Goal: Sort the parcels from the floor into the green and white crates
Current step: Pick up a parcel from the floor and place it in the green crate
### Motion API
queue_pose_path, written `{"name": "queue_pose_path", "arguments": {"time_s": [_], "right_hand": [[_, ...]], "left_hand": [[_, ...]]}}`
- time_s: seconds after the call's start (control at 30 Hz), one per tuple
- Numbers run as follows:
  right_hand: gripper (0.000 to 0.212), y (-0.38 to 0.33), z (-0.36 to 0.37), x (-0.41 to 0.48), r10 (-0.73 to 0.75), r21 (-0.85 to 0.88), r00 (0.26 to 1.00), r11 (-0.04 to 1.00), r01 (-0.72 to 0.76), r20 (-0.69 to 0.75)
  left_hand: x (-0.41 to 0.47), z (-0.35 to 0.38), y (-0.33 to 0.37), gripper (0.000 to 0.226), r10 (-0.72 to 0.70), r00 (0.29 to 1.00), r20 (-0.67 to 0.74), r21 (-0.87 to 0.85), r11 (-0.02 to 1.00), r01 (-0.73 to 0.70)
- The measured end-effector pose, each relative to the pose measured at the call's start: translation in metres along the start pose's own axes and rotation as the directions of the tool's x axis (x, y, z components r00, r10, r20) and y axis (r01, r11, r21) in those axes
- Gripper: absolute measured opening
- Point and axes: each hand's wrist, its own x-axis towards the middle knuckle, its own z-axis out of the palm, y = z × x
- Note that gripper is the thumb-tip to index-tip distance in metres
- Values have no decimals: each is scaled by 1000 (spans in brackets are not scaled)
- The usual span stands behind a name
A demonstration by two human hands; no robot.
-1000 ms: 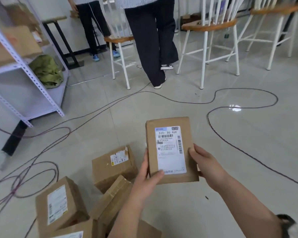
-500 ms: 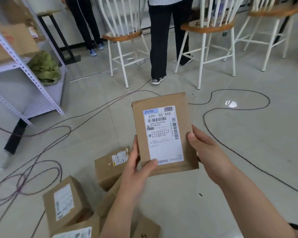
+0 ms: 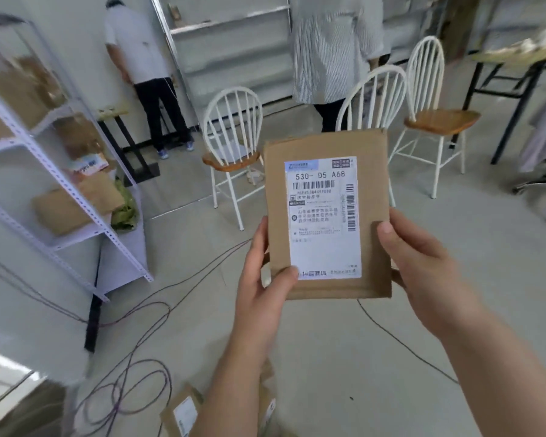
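Head view: both bare hands hold one flat cardboard parcel (image 3: 325,216) upright in mid-air, label facing the camera.
Left hand (image 3: 262,275): closed on the parcel's lower left corner, thumb pressed on the front face at the label's bottom corner, the other fingers hidden behind the box.
Right hand (image 3: 423,266): closed on the right edge, thumb lying across the bare cardboard beside the label, the remaining fingers behind.
Shipping label (image 3: 323,217): white, covers most of the front; the top line reads "530- D5 A68", with a barcode beneath it and a second barcode running down the right margin (the small print is too blurred to read).
Parcel position: held up in front of the chest, clear of the floor, in front of the chairs in the frame.
Parcels still on the floor (image 3: 183,414): brown boxes at the bottom edge, partly hidden by the left forearm.
Cables (image 3: 133,383): thin dark loops lie across the pale tiled floor, left of the arms.
Shelving rack (image 3: 76,203): white metal, on the left, holding brown packages and a green bundle.
Chairs (image 3: 230,146): white spindle-backed with wooden seats, beyond the parcel.
Bystanders (image 3: 145,64): two people stand at the back, facing away.
Crates: not visible in this frame.
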Motion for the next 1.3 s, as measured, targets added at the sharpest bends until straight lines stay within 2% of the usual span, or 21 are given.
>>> {"name": "queue_pose_path", "arguments": {"time_s": [0.13, 0.23, 0.4, 0.53, 0.87, 1.03, 1.13, 1.2, 1.3], "right_hand": [[30, -115, -17, -21, -54, 10, 998, 998, 54, -8], [35, -166, -28, -48, -71, -9, 997, 997, 71, 19], [35, -188, -56, -79, -32, -32, 999, 999, 32, 2], [34, -203, -90, -101, -43, -69, 999, 997, 41, -23], [36, -247, -149, -160, -111, -91, 969, 991, 93, -219], [40, -256, -175, -216, -114, -109, 908, 991, 76, -403], [42, -256, -194, -261, -122, -117, 835, 991, 70, -536], [42, -256, -201, -289, -119, -126, 798, 990, 54, -591], [42, -256, -214, -353, -120, -130, 665, 991, 35, -737]], "left_hand": [[1, 24, 113, 60, 3, 1000, 22, -33, 999, -2], [-13, 40, 167, 62, -29, 998, 48, -44, 999, 31], [-32, 69, 195, 69, -80, 992, 96, -24, 996, 83], [-37, 100, 208, 67, -86, 979, 186, -24, 995, 92], [-42, 170, 227, 68, 24, 902, 431, -126, 991, 34], [-51, 209, 235, 68, 47, 774, 632, -139, 989, 53], [-70, 244, 239, 69, 76, 672, 737, -165, 984, 69], [-86, 264, 239, 69, 91, 629, 772, -189, 978, 89], [-130, 304, 241, 68, 106, 481, 870, -194, 972, 136]]}}
